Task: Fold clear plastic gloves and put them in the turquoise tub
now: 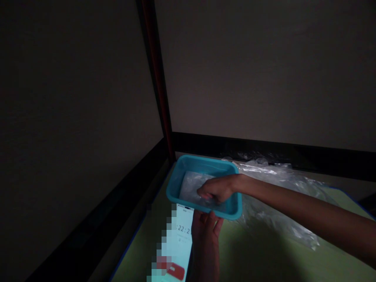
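Observation:
A rectangular teal plastic tub [176, 178] stands tilted toward me on the green surface. My left hand [209, 225] grips its near wall from the front, thumb at the rim. My right hand [220, 188] reaches into the tub from the right with its fingers curled. Under those fingers lies a whitish, plastic-looking flat piece [190, 185] on the tub's floor. Whether the fingers pinch it or something else is hidden in the dim light.
A lit phone [180, 239] showing a timer lies left of my left forearm. Crumpled clear plastic sheeting [276, 174] spreads behind and right of the tub. The green tabletop [243, 258] has a blue edge and meets walls with dark trim [202, 141] in a corner.

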The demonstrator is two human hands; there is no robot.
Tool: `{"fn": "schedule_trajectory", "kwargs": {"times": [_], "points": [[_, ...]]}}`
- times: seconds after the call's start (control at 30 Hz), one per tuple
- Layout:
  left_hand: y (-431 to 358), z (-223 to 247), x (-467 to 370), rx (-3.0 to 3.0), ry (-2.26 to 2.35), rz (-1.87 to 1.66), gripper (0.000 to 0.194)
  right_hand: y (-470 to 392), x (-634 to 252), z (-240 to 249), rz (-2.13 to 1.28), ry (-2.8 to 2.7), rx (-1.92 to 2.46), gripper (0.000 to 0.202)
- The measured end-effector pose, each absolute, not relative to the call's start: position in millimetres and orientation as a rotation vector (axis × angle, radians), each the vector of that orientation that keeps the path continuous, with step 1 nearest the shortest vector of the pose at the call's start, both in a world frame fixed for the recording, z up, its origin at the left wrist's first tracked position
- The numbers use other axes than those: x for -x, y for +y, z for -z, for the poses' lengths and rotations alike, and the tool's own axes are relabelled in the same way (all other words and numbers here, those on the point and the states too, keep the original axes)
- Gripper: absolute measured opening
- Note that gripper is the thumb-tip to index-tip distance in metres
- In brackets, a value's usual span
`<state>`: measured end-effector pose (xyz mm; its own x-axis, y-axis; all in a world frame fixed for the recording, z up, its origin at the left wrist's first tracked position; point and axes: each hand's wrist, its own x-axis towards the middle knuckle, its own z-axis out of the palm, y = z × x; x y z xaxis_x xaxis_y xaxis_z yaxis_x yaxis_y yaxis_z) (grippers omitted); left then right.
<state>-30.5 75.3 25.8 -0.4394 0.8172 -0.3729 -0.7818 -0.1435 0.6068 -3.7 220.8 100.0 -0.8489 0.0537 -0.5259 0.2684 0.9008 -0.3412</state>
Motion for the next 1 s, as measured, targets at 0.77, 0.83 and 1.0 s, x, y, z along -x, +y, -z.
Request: {"fn": "schedule_trajectory", "kwargs": {"times": [0.77,0.83,1.0], "points": [[74,-31,32,-0.082,0.977,-1.786,0.047,209,9,-93,0.395,2.466,-0.232,0.037],[77,-28,31,-0.052,1.007,-1.766,0.048,208,10,-92,0.397,2.466,-0.235,0.037],[79,-25,32,-0.038,1.005,-1.765,0.048,206,12,-92,0.394,2.457,-0.245,0.038]]}}
